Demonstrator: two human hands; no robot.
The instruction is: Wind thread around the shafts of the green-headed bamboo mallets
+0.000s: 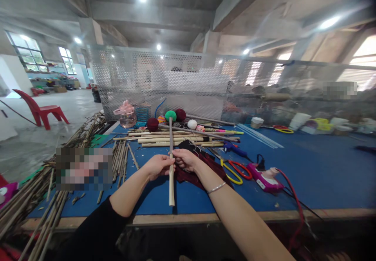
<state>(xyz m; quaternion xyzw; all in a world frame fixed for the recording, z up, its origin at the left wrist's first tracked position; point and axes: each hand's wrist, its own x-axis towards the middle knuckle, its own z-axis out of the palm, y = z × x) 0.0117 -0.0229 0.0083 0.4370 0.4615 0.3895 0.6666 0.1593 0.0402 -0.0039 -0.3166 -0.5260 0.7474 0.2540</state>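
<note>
Hold the wooden stick (172, 186) in line

Your left hand (161, 165), at centre, pinches the stick, which runs from lower centre up toward the green ball (170, 116). Your right hand (185, 159) pinches it slightly higher. Keep both grips aligned, clear of the yellow-handled scissors (235, 175) right of centre.

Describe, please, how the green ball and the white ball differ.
The green ball is vivid in colour; the white ball is pale. The green ball seems to sit at the far end of the stick held by the left hand and right hand; the white ball lies to the right, apart from that stick. Both look round.
</note>
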